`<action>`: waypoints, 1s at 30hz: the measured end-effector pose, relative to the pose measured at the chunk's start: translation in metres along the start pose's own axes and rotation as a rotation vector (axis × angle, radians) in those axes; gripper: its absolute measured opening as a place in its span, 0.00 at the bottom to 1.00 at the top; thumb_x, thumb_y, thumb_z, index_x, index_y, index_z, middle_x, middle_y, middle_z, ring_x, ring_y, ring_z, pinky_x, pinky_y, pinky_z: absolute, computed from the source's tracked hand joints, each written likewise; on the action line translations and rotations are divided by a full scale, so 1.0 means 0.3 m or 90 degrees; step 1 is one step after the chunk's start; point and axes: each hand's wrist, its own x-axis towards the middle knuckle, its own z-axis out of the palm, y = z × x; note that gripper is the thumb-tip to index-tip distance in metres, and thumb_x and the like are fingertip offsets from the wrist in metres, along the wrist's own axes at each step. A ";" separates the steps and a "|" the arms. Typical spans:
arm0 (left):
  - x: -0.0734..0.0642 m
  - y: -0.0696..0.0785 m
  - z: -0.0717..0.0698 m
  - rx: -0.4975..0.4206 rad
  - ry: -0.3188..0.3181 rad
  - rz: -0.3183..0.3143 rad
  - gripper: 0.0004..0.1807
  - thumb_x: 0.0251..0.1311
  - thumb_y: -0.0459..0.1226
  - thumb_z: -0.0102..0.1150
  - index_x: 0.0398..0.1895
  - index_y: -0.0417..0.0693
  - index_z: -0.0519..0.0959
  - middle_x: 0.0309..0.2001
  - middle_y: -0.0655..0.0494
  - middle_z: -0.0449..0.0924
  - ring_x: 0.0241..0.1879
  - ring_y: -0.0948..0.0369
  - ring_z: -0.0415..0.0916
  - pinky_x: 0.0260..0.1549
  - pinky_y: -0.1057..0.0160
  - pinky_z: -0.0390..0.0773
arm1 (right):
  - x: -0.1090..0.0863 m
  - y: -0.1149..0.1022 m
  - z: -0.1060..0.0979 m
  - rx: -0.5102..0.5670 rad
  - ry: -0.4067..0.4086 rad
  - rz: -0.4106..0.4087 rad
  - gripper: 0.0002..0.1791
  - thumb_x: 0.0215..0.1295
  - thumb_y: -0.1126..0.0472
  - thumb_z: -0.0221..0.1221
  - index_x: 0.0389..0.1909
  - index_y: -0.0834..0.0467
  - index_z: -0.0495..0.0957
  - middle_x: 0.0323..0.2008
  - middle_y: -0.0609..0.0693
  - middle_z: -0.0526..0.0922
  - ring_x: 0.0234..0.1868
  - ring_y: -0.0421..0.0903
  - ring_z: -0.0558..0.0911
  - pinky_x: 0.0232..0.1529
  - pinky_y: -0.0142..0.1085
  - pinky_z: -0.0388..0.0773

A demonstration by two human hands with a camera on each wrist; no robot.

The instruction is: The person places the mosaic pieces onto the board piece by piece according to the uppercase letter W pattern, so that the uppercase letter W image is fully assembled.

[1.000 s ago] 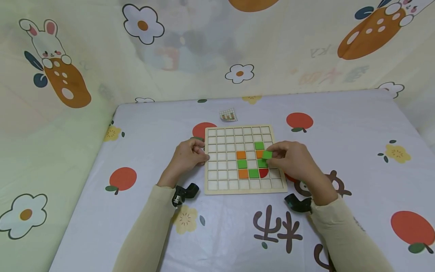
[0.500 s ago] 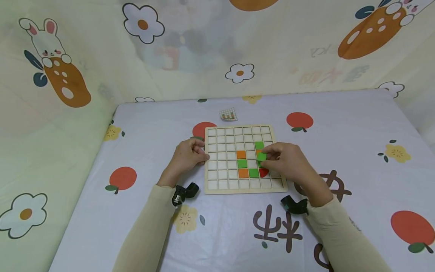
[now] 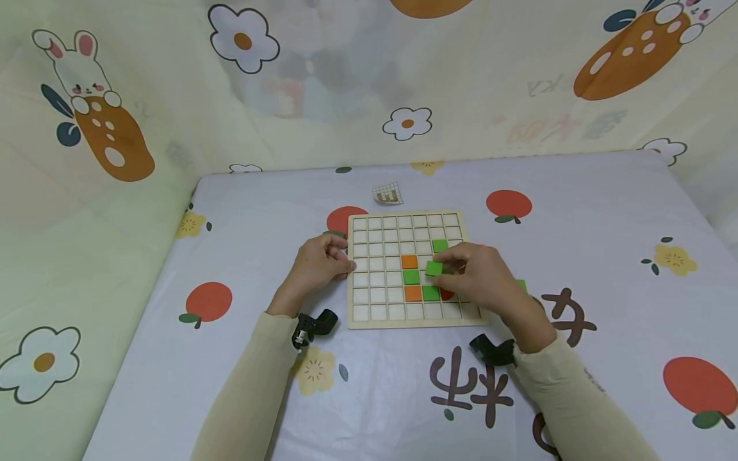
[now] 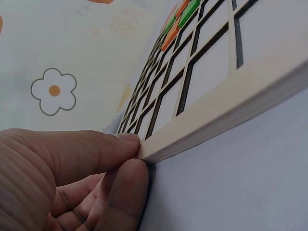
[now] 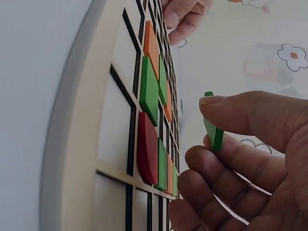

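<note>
A pale wooden grid board [image 3: 369, 296] lies flat on the table. My left hand [image 3: 314, 266] pinches its left edge, thumb on the rim and a finger against the side [image 4: 216, 113]. Between thumb and fingers my right hand [image 3: 478, 275] holds a green square tile [image 3: 434, 268], raised over the board's right-hand part; the right wrist view shows that tile [image 5: 213, 126] tilted and off the grid. In the cells sit a red rounded tile [image 5: 147, 149], orange tiles [image 3: 409, 262] and green tiles [image 3: 430, 293]. Right-hand fingers hide some cells from the head view.
Behind the board lies a small curled card with a printed grid [image 3: 387, 194]. Another green piece [image 3: 521, 283] shows just past my right hand. The tablecloth [image 3: 369, 397] bears printed fruit and flowers, and a printed curtain [image 3: 323, 134] hangs behind the table.
My right hand has moved left over the board with the green tile, from its right columns toward the middle. The left hand stays at the board's edge.
</note>
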 end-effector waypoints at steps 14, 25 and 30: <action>-0.001 0.006 0.001 -0.002 0.002 -0.008 0.22 0.59 0.30 0.73 0.56 0.36 0.79 0.33 0.50 0.83 0.27 0.63 0.80 0.31 0.67 0.78 | 0.005 -0.023 0.028 0.006 -0.013 -0.030 0.19 0.59 0.62 0.74 0.51 0.63 0.88 0.46 0.56 0.87 0.46 0.52 0.83 0.50 0.47 0.79; -0.003 0.011 0.003 -0.005 0.003 -0.016 0.22 0.59 0.30 0.73 0.56 0.37 0.79 0.33 0.50 0.83 0.27 0.62 0.81 0.31 0.67 0.78 | 0.009 -0.038 0.062 0.001 -0.025 -0.052 0.17 0.58 0.62 0.72 0.49 0.61 0.88 0.45 0.53 0.87 0.45 0.50 0.81 0.47 0.44 0.76; -0.003 0.010 0.002 -0.003 0.003 -0.014 0.22 0.59 0.30 0.73 0.56 0.36 0.79 0.33 0.50 0.83 0.27 0.62 0.81 0.32 0.67 0.78 | 0.011 -0.046 0.081 -0.007 -0.028 -0.066 0.17 0.57 0.64 0.73 0.48 0.61 0.89 0.45 0.53 0.87 0.44 0.50 0.80 0.46 0.43 0.75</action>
